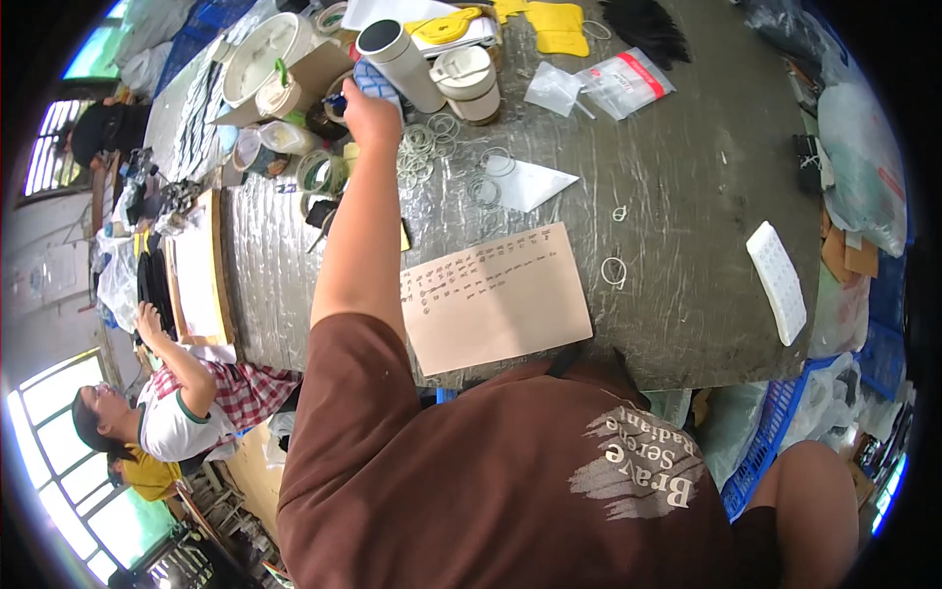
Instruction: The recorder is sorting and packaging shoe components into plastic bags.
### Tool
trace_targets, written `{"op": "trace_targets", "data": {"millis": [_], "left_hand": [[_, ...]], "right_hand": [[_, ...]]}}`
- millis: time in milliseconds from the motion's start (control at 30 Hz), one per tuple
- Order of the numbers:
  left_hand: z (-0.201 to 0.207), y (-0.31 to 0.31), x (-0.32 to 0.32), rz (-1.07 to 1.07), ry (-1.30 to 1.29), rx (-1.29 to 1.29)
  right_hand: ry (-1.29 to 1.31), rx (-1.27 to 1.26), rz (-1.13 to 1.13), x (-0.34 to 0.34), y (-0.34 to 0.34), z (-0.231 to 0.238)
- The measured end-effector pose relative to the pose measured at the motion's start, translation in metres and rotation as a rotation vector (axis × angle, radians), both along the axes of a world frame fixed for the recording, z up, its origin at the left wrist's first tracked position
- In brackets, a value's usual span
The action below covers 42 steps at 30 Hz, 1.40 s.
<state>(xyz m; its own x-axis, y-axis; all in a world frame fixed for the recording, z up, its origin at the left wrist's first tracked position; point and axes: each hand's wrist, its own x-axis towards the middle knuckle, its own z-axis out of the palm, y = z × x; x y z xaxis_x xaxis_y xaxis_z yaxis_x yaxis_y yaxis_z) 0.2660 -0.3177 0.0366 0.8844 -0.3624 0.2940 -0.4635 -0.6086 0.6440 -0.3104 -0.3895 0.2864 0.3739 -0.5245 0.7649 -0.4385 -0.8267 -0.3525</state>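
My left arm stretches forward across the table. My left hand [371,116] is among the crowded containers at the back left, its fingers curled and mostly hidden. A small dark blue thing [336,101] shows at the fingertips, too unclear to name. Just right of the hand stand a white tumbler with a dark lid [400,64] and a white lidded cup [467,86]. Below the hand lie a pile of pale rubber bands [420,149] and a green-rimmed tape roll [321,173]. On the right side only a bare part of an arm [810,510] shows; my right hand is out of view.
A brown sheet with handwriting [500,304] lies at the near edge. Beyond are a white paper piece [530,184], plastic bags [628,83] and black gloves [645,31]. A white pad [777,283] lies at the right. Another person [177,402] is at the left.
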Motion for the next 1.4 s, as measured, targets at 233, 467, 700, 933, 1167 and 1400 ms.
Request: {"op": "trace_targets", "data": {"millis": [233, 467, 700, 933, 1167, 1400], "left_hand": [[0.01, -0.016, 0.013, -0.192, 0.103, 0.477], [0.024, 0.018, -0.004, -0.24, 0.152, 0.389], [0.032, 0.108, -0.059, -0.433, 0.087, 0.253], [-0.055, 0.279, -0.145, 0.046, 0.315, 0.357], [-0.068, 0.281, -0.177, 0.14, 0.733, 0.145], [-0.067, 0.314, -0.124, 0.055, 0.745, -0.163]], "right_hand": [[0.087, 0.06, -0.056, 0.021, -0.007, -0.038], [0.19, 0.069, -0.161, 0.035, -0.002, -0.066], [0.299, 0.082, -0.269, 0.042, 0.012, -0.089], [0.533, 0.946, 0.115, 0.066, 0.063, -0.178], [0.708, 1.166, 0.537, 0.105, 0.111, -0.247], [0.672, 1.123, 0.378, 0.075, 0.093, -0.252]]}}
